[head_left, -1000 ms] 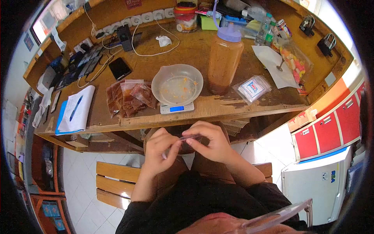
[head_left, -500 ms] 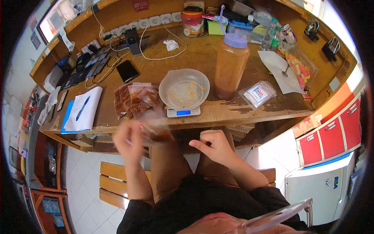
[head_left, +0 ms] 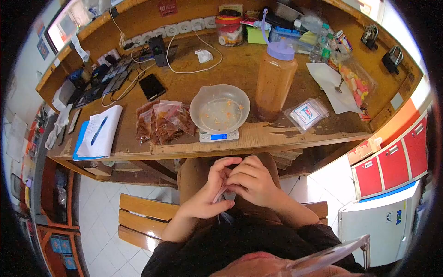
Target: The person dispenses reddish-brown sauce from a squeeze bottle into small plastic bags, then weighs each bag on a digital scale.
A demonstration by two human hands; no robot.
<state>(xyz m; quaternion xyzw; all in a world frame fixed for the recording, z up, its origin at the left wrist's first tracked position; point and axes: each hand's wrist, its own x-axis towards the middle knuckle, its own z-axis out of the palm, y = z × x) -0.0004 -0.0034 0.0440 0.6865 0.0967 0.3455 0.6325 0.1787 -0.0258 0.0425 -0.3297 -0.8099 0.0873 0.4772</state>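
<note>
My left hand (head_left: 213,187) and my right hand (head_left: 253,181) meet above my lap, in front of the desk edge. Between them is a small clear plastic bag (head_left: 220,195), largely covered by my fingers; its contents are hidden. Both hands have their fingers curled in on it. On the desk ahead lies a pile of small zip bags (head_left: 165,123) filled with something reddish brown. Beside the pile, a translucent bowl (head_left: 219,111) with orange crumbs sits on a digital scale (head_left: 220,136) with a lit blue display.
A tall squeeze bottle (head_left: 276,83) with a lilac cap stands right of the bowl. Farther right are a pack of plastic bags (head_left: 306,115) and a white paper sheet (head_left: 328,87). At left lie a notebook (head_left: 99,131) with a pen, a black phone (head_left: 152,87) and cables.
My left hand has moved down and right from beside the pile, carrying a bag with brown contents, and joined my right hand. The right fingers now grip the bag too.
</note>
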